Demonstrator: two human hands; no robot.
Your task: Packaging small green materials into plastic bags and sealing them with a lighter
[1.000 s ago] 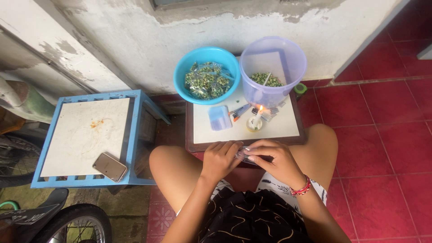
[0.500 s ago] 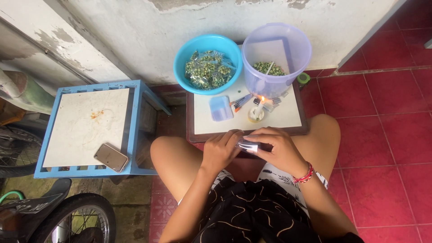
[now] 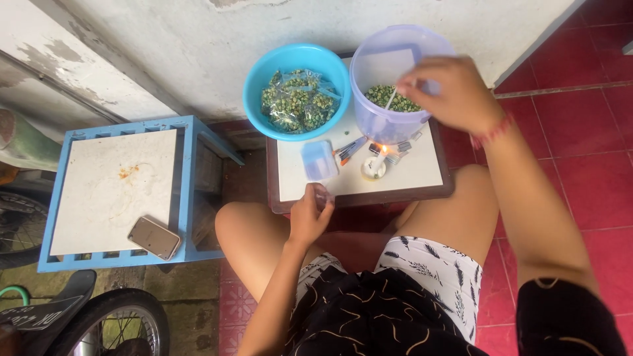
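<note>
Head view, looking straight down: the right hand [image 3: 448, 92] reaches over the purple tub [image 3: 395, 82], its grip pinched together on a thin white handle [image 3: 390, 100], probably a spoon, that dips into the green peas [image 3: 389, 97] inside. The left hand [image 3: 310, 214] waits at the near edge of the tabletop [image 3: 422, 168], grip closed around a small clear bag [image 3: 321, 194] that looks empty, though it's too small to be sure. Just beside that hand sits a small blue cup [image 3: 319, 159], and next to it a lit candle [image 3: 376, 166] with a few pens or tools near the tub's base. The blue bowl [image 3: 260, 99] left of the tub already carries a heap of filled packets [image 3: 297, 102], so a fair batch looks done; the tub holds plenty of loose peas, so I judge there's more packing left. Off to the left, a blue stool [image 3: 191, 191] with a phone [image 3: 153, 238] lying flat on its top, well apart from the work
</note>
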